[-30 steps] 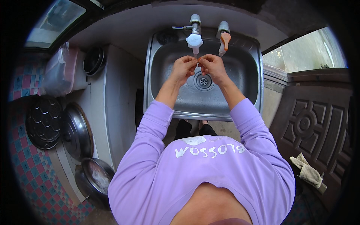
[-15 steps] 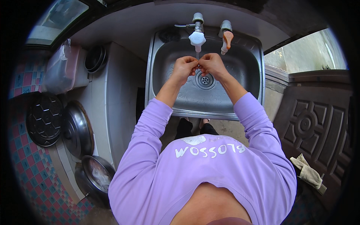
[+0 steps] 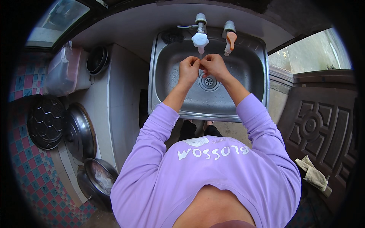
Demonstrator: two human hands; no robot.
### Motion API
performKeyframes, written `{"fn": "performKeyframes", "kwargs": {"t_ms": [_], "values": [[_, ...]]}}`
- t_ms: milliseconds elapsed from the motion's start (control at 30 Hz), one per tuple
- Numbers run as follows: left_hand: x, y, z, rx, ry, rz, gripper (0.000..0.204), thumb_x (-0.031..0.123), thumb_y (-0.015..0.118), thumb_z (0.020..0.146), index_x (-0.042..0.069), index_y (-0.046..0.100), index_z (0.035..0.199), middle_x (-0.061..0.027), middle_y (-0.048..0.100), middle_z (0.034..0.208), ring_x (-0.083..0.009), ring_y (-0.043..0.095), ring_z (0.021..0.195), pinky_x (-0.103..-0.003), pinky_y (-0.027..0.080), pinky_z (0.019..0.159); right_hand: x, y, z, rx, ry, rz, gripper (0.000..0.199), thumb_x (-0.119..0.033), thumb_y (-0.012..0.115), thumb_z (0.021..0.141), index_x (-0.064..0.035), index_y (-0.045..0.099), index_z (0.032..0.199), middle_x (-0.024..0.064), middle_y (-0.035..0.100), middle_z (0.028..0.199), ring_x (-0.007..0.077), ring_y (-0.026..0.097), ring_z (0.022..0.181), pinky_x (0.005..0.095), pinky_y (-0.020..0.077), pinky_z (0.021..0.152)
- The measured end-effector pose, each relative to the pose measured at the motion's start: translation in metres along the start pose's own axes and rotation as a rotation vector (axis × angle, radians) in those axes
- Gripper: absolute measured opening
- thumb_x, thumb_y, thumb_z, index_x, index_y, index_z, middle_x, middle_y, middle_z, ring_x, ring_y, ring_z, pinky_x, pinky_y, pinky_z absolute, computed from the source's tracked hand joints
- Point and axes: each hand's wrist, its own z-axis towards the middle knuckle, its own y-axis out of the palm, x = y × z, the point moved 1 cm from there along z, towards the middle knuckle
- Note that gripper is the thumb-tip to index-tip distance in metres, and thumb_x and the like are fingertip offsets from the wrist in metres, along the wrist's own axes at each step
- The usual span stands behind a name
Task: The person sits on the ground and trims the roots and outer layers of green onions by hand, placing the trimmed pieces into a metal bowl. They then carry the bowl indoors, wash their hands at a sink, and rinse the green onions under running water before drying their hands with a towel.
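Note:
Both my hands meet over a stainless steel sink (image 3: 175,102), just below a tap with a white handle (image 3: 200,39). My left hand (image 3: 189,69) is closed, its fingertips pinched together. Against it, my right hand (image 3: 214,66) is closed too, thumb and fingertips pressed in. Whatever lies between the fingertips is too small or hidden to make out. Under the tap's spout a thin stream of water seems to reach the fingers. The drain (image 3: 208,81) sits below and slightly right of the hands. A second tap with an orange handle (image 3: 230,38) is to the right.
A dark mesh-like clump (image 3: 172,37) rests on the sink's back left corner. Left of the sink runs a counter with dark bowls (image 3: 97,60), a plastic-covered box (image 3: 66,70), a pot lid (image 3: 79,131) and a pot (image 3: 99,174). A cloth (image 3: 315,176) hangs by the brown door (image 3: 317,125).
My left hand has turned a little and shifted slightly right, closer to my right hand. Both hands stay together under the white-handled tap.

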Motion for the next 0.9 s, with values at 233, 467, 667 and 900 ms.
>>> {"fn": "performKeyframes", "kwargs": {"t_ms": [233, 467, 667, 900], "values": [[0.005, 0.005, 0.008, -0.073, -0.068, -0.268, 0.014, 0.007, 0.054, 0.091, -0.003, 0.062, 0.096, -0.0045, 0.061, 0.075, -0.0072, 0.049, 0.054, -0.021, 0.038, 0.045, 0.007, 0.003, 0.009, 0.131, 0.052, 0.314, 0.016, -0.015, 0.063, 0.084, 0.0006, 0.059, 0.08, 0.0066, 0.06, 0.068, 0.0105, 0.054, 0.051, 0.0246, 0.0479, 0.044], [0.011, -0.008, 0.019, -0.133, -0.211, -0.121, 0.019, 0.016, 0.063, 0.089, -0.002, 0.065, 0.096, -0.004, 0.061, 0.074, -0.0082, 0.052, 0.056, -0.022, 0.041, 0.046, 0.022, 0.002, 0.02, -0.036, 0.047, 0.606, 0.006, -0.011, 0.062, 0.085, -0.0054, 0.061, 0.087, -0.0003, 0.056, 0.071, 0.0068, 0.047, 0.058, 0.0215, 0.0413, 0.053], [0.028, -0.023, 0.028, -0.359, -0.382, -0.008, 0.016, 0.013, 0.062, 0.089, -0.002, 0.066, 0.094, -0.0057, 0.061, 0.07, -0.0097, 0.056, 0.058, -0.021, 0.046, 0.05, 0.019, -0.028, 0.019, -0.197, -0.084, 0.257, 0.007, -0.011, 0.061, 0.086, -0.0047, 0.065, 0.087, -0.0001, 0.06, 0.075, 0.0076, 0.047, 0.06, 0.022, 0.04, 0.055], [0.035, -0.024, 0.025, -0.433, -0.354, 0.059, 0.017, 0.009, 0.061, 0.087, -0.006, 0.065, 0.095, -0.0092, 0.063, 0.073, -0.0109, 0.057, 0.057, -0.021, 0.048, 0.051, 0.019, -0.032, 0.01, -0.239, -0.078, 0.178, 0.009, -0.008, 0.061, 0.084, -0.0034, 0.066, 0.09, -0.0002, 0.058, 0.072, 0.0073, 0.048, 0.06, 0.0217, 0.0403, 0.055]]}}
